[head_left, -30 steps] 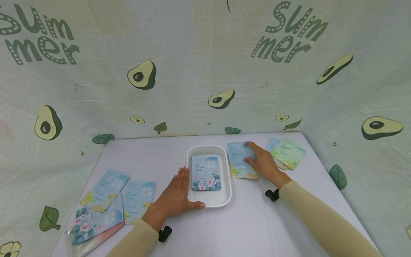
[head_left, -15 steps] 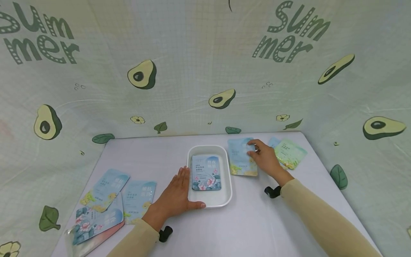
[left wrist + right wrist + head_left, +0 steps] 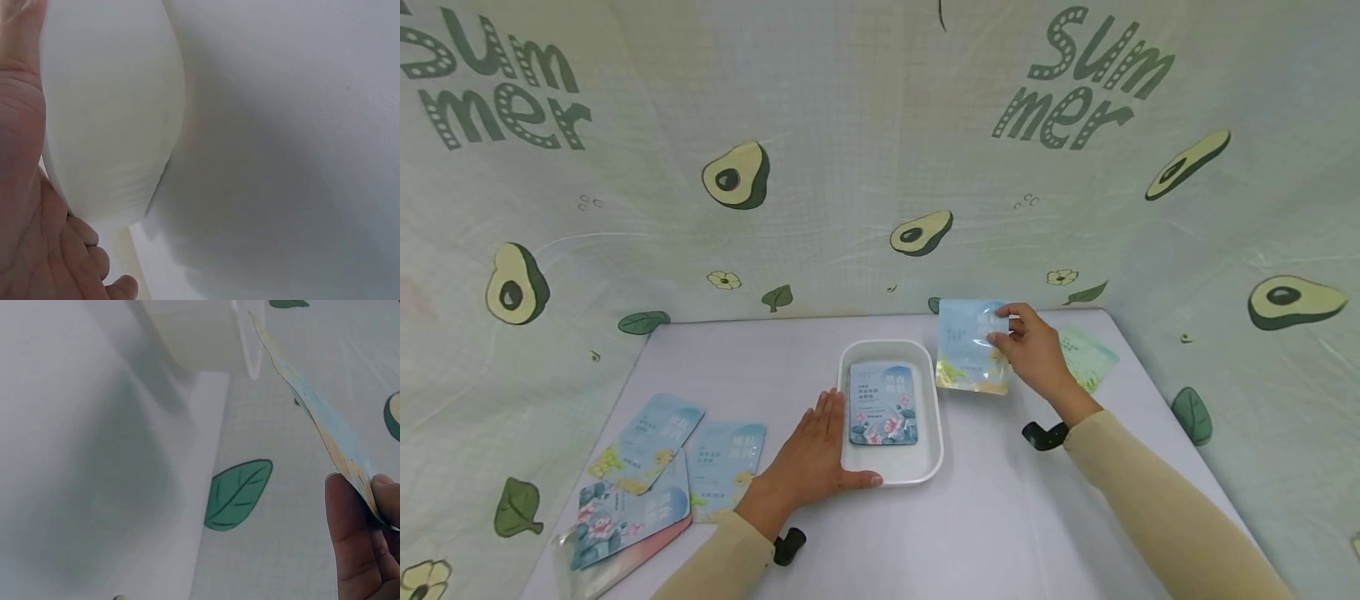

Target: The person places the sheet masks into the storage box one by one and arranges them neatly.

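Observation:
In the head view my right hand (image 3: 1036, 350) pinches a light blue sheet mask packet (image 3: 967, 342) by its right edge, thumb against fingers. The packet is raised above the table; in the right wrist view the packet (image 3: 325, 422) shows nearly edge-on. A white tray (image 3: 928, 450) stands at the middle of the table with a blue mask packet printed with pink lotus flowers (image 3: 883, 408) lying in it. My left hand (image 3: 808, 458) rests along the tray's left side, fingers straight and thumb at its front rim. In the left wrist view that palm lies against the tray's outer wall (image 3: 112, 112).
Several packets lie at the front left: two light blue ones (image 3: 647, 442) (image 3: 726, 467), a lotus one (image 3: 632, 517), and a pink and silver one (image 3: 640, 554) under it. A green packet (image 3: 1086, 358) is at the back right, partly behind my right hand. Patterned cloth (image 3: 820, 250) hangs behind the table.
My right hand has closed its fingers on the light blue packet and lifted it from the table, moving up and slightly right. The left hand and tray have stayed in place.

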`<state>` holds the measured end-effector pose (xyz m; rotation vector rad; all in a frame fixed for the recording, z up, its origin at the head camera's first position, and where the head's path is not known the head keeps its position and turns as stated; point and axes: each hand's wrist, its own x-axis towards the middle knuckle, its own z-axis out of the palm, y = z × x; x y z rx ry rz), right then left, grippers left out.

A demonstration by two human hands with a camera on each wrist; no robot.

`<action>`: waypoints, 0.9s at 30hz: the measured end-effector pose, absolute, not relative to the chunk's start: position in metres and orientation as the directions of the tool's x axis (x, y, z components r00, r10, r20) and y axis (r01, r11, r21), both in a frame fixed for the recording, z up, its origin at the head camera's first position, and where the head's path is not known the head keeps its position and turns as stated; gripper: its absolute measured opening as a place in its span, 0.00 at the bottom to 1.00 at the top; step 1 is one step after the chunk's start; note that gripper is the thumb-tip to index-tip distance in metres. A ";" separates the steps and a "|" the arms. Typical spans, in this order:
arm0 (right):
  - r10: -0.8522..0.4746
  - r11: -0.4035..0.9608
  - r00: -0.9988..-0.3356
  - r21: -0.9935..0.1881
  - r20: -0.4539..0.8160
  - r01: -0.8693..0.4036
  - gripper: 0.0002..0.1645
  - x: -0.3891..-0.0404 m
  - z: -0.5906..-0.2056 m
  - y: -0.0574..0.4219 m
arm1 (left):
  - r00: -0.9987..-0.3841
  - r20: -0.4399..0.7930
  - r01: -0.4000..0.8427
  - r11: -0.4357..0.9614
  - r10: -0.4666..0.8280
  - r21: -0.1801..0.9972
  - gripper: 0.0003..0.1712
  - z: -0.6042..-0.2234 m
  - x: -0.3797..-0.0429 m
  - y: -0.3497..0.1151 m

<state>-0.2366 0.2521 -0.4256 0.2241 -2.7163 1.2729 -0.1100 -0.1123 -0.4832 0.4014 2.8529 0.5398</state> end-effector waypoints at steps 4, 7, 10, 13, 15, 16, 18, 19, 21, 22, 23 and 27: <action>-0.056 0.617 -0.978 -0.763 0.199 -0.191 0.23 -0.237 -0.413 0.250 | -0.940 -0.152 0.232 0.899 0.305 0.371 0.84 -0.483 -0.110 -0.112; -0.048 0.588 -0.979 -0.787 0.198 -0.188 0.23 -0.235 -0.407 0.246 | -0.940 -0.150 0.243 0.909 0.307 0.340 0.84 -0.482 -0.111 -0.112; -0.044 0.553 -0.984 -0.816 0.171 -0.167 0.23 -0.233 -0.406 0.238 | -0.938 -0.147 0.258 0.915 0.315 0.311 0.85 -0.481 -0.111 -0.112; -0.051 0.533 -0.989 -0.834 0.140 -0.145 0.23 -0.230 -0.411 0.227 | -0.936 -0.151 0.264 0.918 0.318 0.298 0.85 -0.480 -0.111 -0.112; -0.059 0.525 -0.991 -0.841 0.116 -0.130 0.22 -0.228 -0.417 0.218 | -0.935 -0.157 0.262 0.919 0.317 0.294 0.84 -0.480 -0.112 -0.112; -0.064 0.525 -0.992 -0.842 0.108 -0.125 0.22 -0.227 -0.419 0.213 | -0.935 -0.160 0.260 0.920 0.316 0.295 0.84 -0.480 -0.112 -0.112; -0.079 0.525 -0.993 -0.843 0.090 -0.118 0.22 -0.224 -0.425 0.202 | -0.935 -0.166 0.256 0.920 0.313 0.296 0.84 -0.479 -0.112 -0.111; -0.086 0.525 -0.993 -0.843 0.079 -0.113 0.21 -0.223 -0.428 0.197 | -0.935 -0.169 0.254 0.921 0.312 0.294 0.84 -0.478 -0.111 -0.111; -0.104 0.525 -0.993 -0.844 0.062 -0.108 0.21 -0.220 -0.433 0.187 | -0.935 -0.169 0.255 0.922 0.312 0.293 0.83 -0.477 -0.111 -0.111; -0.116 0.522 -0.992 -0.846 0.055 -0.108 0.20 -0.218 -0.436 0.182 | -0.935 -0.168 0.256 0.922 0.313 0.291 0.83 -0.477 -0.111 -0.110; -0.125 0.518 -0.991 -0.849 0.049 -0.108 0.20 -0.217 -0.438 0.177 | -0.935 -0.169 0.257 0.923 0.313 0.285 0.83 -0.476 -0.111 -0.110; -0.159 0.502 -0.987 -0.858 0.027 -0.105 0.20 -0.213 -0.444 0.159 | -0.935 -0.162 0.264 0.925 0.315 0.274 0.82 -0.476 -0.111 -0.110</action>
